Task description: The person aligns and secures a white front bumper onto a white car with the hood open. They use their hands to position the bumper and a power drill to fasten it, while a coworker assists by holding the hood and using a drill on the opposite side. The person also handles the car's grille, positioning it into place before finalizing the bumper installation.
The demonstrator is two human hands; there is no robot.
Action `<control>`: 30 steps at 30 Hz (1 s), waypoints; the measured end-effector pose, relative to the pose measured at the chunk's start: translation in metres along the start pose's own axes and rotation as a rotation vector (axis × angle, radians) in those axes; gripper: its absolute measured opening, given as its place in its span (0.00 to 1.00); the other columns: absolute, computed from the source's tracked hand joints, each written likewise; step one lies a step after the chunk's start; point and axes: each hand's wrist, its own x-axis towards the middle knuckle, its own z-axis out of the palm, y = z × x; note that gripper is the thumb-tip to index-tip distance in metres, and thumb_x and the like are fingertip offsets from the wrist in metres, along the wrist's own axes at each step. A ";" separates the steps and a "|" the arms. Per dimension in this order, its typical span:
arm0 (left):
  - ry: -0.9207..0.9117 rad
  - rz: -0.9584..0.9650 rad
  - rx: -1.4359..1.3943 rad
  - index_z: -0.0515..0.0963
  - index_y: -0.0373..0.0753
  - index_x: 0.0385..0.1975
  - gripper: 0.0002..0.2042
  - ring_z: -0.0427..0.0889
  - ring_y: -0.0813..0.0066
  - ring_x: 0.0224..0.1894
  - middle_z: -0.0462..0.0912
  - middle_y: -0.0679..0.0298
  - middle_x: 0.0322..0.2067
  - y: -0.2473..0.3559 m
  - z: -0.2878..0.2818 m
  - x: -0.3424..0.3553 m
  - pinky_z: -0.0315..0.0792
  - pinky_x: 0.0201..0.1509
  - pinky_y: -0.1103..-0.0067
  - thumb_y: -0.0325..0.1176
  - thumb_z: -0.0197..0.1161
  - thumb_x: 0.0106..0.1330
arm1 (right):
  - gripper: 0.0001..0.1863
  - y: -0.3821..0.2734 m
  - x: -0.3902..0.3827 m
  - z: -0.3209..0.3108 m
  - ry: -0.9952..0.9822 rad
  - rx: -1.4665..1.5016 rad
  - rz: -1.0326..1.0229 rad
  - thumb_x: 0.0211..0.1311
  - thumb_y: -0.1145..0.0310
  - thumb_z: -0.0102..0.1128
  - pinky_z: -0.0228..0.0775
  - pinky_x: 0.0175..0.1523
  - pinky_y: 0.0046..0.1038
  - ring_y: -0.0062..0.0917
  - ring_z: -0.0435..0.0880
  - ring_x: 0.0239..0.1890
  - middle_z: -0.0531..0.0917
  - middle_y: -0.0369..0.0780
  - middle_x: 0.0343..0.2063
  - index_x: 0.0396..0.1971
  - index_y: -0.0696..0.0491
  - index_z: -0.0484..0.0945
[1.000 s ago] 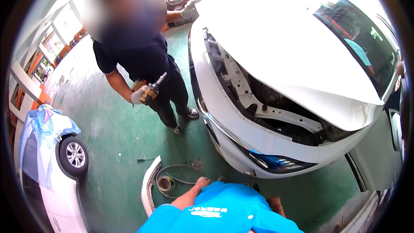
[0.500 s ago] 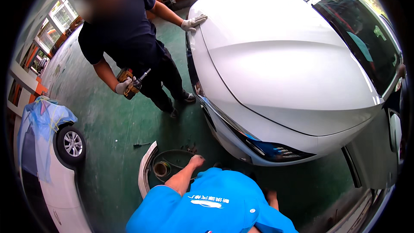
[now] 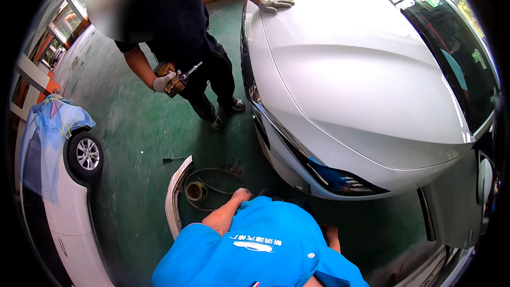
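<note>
My left hand (image 3: 242,194) hangs low in front of my blue shirt (image 3: 212,255), its fingers curled in a loose fist, with nothing visible in it. My right hand (image 3: 332,232) shows only in part past the shirt's right side, so its fingers cannot be made out. Beyond my left hand, a thin black hose or cable (image 3: 212,171) lies looped on the floor beside a round tin (image 3: 196,191). Ahead and to the right stands a white car (image 3: 340,74) with its bonnet down; neither of my hands touches it.
A co-worker (image 3: 180,32) in dark clothes rests one gloved hand (image 3: 276,4) on the bonnet and holds a cordless driver (image 3: 178,81) in the other. A pale curved strip (image 3: 174,196) lies on the green floor. Far left, another white car (image 3: 66,218) carries blue plastic sheeting (image 3: 56,122).
The view has shifted, so the co-worker and the white car appear farther right and a little higher. The co-worker's hand stays on the bonnet. My left hand has barely moved.
</note>
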 end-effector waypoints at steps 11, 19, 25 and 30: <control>-0.007 -0.022 0.028 0.88 0.40 0.44 0.16 0.85 0.51 0.53 0.87 0.50 0.49 0.014 -0.013 0.006 0.78 0.59 0.64 0.38 0.65 0.60 | 0.18 -0.008 -0.014 0.005 0.001 0.015 -0.050 0.67 0.62 0.64 0.79 0.41 0.38 0.34 0.88 0.39 0.89 0.49 0.40 0.46 0.63 0.84; -0.050 -0.077 -0.055 0.88 0.40 0.47 0.16 0.85 0.52 0.55 0.87 0.50 0.51 0.025 -0.020 0.013 0.77 0.61 0.66 0.39 0.64 0.64 | 0.24 -0.030 -0.034 -0.001 -0.006 -0.140 -0.075 0.66 0.63 0.63 0.76 0.53 0.43 0.40 0.85 0.52 0.85 0.53 0.53 0.56 0.64 0.79; 0.038 0.075 0.022 0.89 0.40 0.43 0.15 0.88 0.53 0.45 0.89 0.50 0.41 0.000 -0.010 0.015 0.80 0.52 0.64 0.41 0.65 0.62 | 0.21 -0.038 -0.034 0.002 -0.019 0.007 0.151 0.65 0.65 0.62 0.77 0.48 0.41 0.37 0.86 0.46 0.87 0.49 0.47 0.53 0.63 0.80; 0.296 -0.004 -0.026 0.85 0.40 0.48 0.16 0.84 0.45 0.53 0.86 0.46 0.47 0.073 -0.050 -0.025 0.77 0.57 0.60 0.39 0.61 0.65 | 0.11 -0.037 -0.042 0.000 0.032 0.132 0.187 0.62 0.66 0.65 0.67 0.24 0.40 0.30 0.79 0.20 0.85 0.44 0.26 0.36 0.59 0.84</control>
